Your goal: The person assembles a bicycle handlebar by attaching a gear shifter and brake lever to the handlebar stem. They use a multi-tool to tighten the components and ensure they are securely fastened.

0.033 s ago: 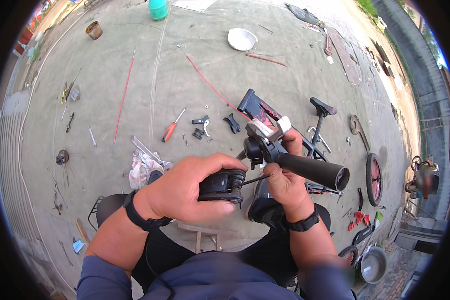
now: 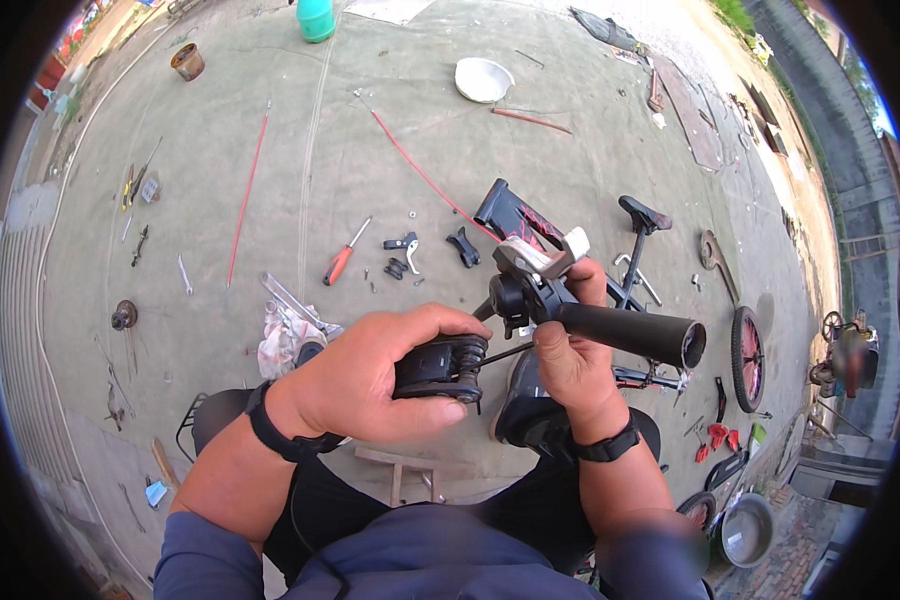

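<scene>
A black folding multi-tool (image 2: 432,372) lies in my left hand (image 2: 350,378), fingers and thumb closed around its body. One thin hex key extends from it, its tip close to my right thumb. My right hand (image 2: 575,375) is wrapped around a bicycle handlebar (image 2: 635,335) beside the black grip's inner end. A silver brake lever (image 2: 562,256) and a round black fitting (image 2: 508,295) are on the bar there. Whether the key's tip sits in a bolt is hidden by my thumb. Behind the bar lies a black and red bicycle frame (image 2: 520,215).
On the floor ahead lie an orange-handled screwdriver (image 2: 345,255), a loose brake lever (image 2: 408,246) and a black clamp part (image 2: 463,246). Two red cables stretch farther off. To the right are a saddle (image 2: 645,213) and a small wheel (image 2: 747,360). A rag (image 2: 285,335) lies left.
The handlebar grip has shifted slightly right, and the brake lever has tilted a little with it. My left hand and the multi-tool have moved slightly left.
</scene>
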The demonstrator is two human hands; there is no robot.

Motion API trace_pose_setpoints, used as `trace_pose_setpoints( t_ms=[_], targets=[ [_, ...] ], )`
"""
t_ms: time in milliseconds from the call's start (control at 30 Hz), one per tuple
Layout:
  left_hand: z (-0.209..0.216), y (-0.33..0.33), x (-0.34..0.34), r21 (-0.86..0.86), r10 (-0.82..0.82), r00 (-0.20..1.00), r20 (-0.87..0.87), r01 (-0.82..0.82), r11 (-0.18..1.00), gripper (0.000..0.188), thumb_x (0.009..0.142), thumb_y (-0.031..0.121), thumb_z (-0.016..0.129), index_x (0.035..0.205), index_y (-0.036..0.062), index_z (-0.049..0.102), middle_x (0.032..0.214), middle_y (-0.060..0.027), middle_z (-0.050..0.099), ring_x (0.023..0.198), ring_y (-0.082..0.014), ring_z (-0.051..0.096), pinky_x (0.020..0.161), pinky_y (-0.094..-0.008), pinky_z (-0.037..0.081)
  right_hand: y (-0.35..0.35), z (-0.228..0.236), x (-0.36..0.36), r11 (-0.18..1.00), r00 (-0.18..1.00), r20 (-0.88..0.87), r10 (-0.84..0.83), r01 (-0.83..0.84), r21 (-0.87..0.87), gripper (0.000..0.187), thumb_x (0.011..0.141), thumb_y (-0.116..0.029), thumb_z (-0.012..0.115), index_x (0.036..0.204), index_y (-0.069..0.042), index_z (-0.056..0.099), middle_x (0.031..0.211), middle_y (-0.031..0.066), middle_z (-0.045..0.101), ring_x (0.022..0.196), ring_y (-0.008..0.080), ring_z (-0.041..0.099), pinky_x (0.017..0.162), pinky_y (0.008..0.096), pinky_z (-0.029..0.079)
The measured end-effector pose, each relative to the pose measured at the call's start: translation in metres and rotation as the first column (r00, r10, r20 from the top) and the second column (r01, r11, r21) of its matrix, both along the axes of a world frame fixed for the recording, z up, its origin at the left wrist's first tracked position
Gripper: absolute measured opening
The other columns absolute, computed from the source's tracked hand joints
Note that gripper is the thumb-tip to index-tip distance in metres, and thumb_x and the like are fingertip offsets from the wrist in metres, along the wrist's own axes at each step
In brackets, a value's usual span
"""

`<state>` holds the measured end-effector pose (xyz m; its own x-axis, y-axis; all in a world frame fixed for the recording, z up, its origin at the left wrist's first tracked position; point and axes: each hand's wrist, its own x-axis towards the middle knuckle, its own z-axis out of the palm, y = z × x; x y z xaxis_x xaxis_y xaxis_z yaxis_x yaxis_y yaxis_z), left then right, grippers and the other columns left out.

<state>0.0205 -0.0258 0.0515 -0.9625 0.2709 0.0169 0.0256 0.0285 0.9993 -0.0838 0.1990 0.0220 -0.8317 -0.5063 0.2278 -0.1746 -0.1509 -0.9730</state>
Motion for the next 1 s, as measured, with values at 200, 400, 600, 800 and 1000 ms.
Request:
trace_pose_setpoints(
  t_ms=[200,400,600,800,1000],
  targets=[
    [0.001,-0.003,0.002,0.192,0.08,0.983,0.163,-0.111,0.975,0.061,0.088,0.023,0.078,0.139,0.0001,0.055,0.109,-0.0031,0.063,0.096,-0.0101,0.059,0.087,-0.0287,0.051,0.007,-0.001,-0.015,0.989,0.98,0.139,-0.14,0.145,-0.026,0.079,0.097,-0.065,0.065,0.134,0.002,0.049,0.128,0.0105,0.061,0.118,0.0177,0.058,0.105,0.0343,0.045],
    [-0.003,-0.003,-0.001,0.327,0.195,0.946,0.259,-0.276,0.904,0.058,0.092,0.022,0.075,0.141,-0.0014,0.052,0.114,-0.0061,0.061,0.097,-0.0108,0.062,0.08,-0.0264,0.053,0.011,0.01,-0.021,0.972,0.88,0.472,-0.064,0.162,-0.17,0.054,0.111,-0.055,0.039,0.133,-0.006,0.048,0.124,0.0114,0.064,0.11,0.0211,0.064,0.094,0.0374,0.052],
    [-0.012,-0.003,-0.006,0.354,0.299,0.914,0.275,-0.386,0.852,0.055,0.099,0.028,0.067,0.143,-0.0014,0.051,0.1,-0.0086,0.066,0.077,-0.0109,0.062,0.072,-0.0266,0.054,0.016,0.008,-0.028,0.871,0.761,0.646,0.064,0.273,-0.408,0.051,0.111,-0.053,0.041,0.129,-0.007,0.052,0.111,0.0115,0.068,0.104,0.0266,0.066,0.09,0.0429,0.053],
    [-0.015,-0.003,-0.008,0.387,0.321,0.896,0.307,-0.426,0.818,0.052,0.1,0.027,0.067,0.142,0.0007,0.052,0.101,-0.0074,0.066,0.077,-0.0101,0.061,0.071,-0.0263,0.053,0.016,0.011,-0.031,0.889,0.77,0.637,0.038,0.265,-0.374,0.055,0.107,-0.058,0.047,0.125,-0.008,0.06,0.097,0.0108,0.068,0.083,0.0267,0.067,0.098,0.0554,0.048],
    [-0.015,-0.003,-0.008,0.386,0.327,0.892,0.313,-0.433,0.814,0.052,0.101,0.028,0.068,0.142,0.0011,0.052,0.101,-0.0073,0.066,0.077,-0.0098,0.061,0.071,-0.0261,0.052,0.022,0.003,-0.035,0.854,0.779,0.602,0.174,0.184,-0.486,0.053,0.108,-0.055,0.046,0.123,-0.006,0.057,0.104,0.0097,0.068,0.096,0.0275,0.069,0.1,0.0538,0.055]
  ],
)
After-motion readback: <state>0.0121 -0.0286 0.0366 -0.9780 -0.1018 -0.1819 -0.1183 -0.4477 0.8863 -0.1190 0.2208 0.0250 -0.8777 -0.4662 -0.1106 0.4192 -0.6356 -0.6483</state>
